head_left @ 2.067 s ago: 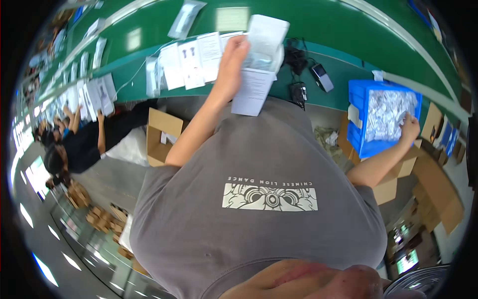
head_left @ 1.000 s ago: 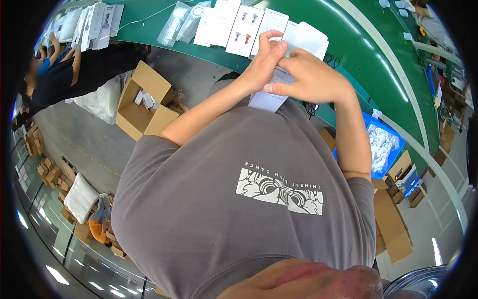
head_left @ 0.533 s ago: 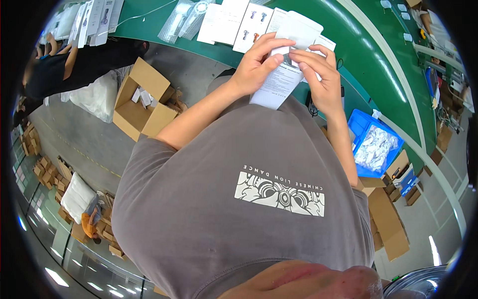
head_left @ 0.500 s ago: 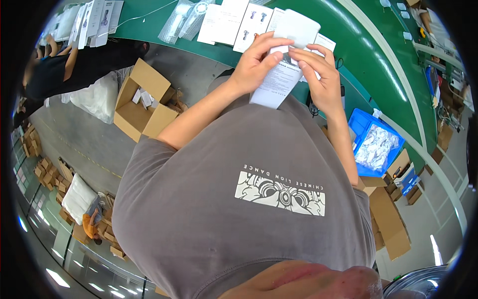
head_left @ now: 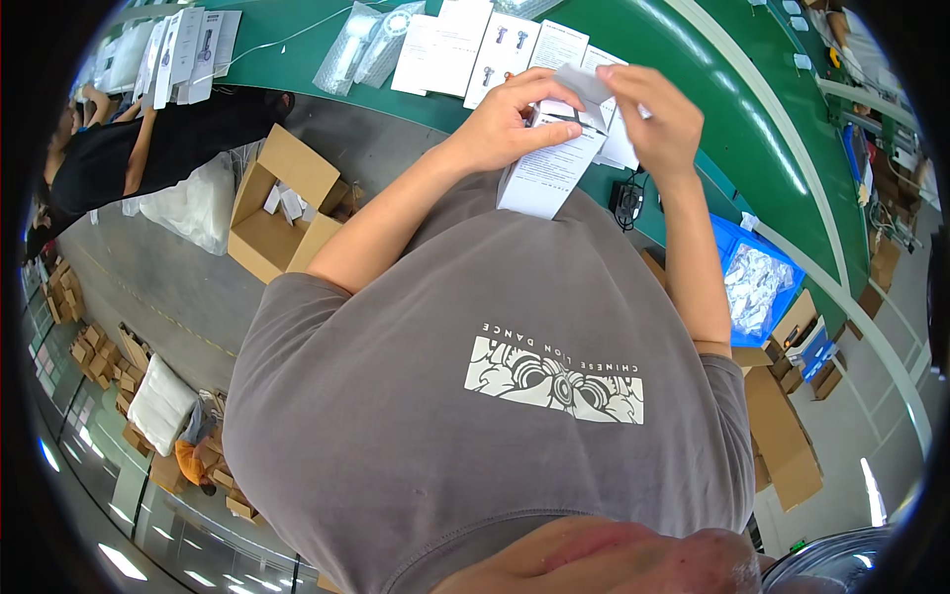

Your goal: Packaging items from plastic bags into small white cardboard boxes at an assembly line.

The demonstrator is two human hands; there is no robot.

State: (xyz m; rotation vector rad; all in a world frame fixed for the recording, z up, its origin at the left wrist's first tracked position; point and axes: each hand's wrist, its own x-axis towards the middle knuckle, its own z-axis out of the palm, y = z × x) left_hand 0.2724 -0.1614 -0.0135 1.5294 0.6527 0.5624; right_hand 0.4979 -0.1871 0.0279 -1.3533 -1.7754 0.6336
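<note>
A white printed carton (head_left: pixel 547 178) stands upright against the front of my shirt, its top end facing the bench. My left hand (head_left: pixel 505 124) is closed around its upper left side, the thumb lying across the printed face. At the carton's top, a pale flap (head_left: pixel 586 83) is raised. My right hand (head_left: pixel 661 119) is beside that flap, its outstretched fingertips at the flap's right edge; these fingers are slightly blurred. What lies inside the carton cannot be seen.
On the green bench (head_left: pixel 732 99) lie several white printed cartons (head_left: pixel 500 54) and bubble-wrapped items (head_left: pixel 366 45). A black adapter (head_left: pixel 626 201) rests near the edge. At right is a blue bin (head_left: pixel 757 282) of plastic bags. An open cardboard box (head_left: pixel 262 223) and a person in black (head_left: pixel 109 158) are left.
The large flap has come down toward the carton's top. My right hand has moved from the carton's opening rightward to the flap's edge. My left hand keeps its grip.
</note>
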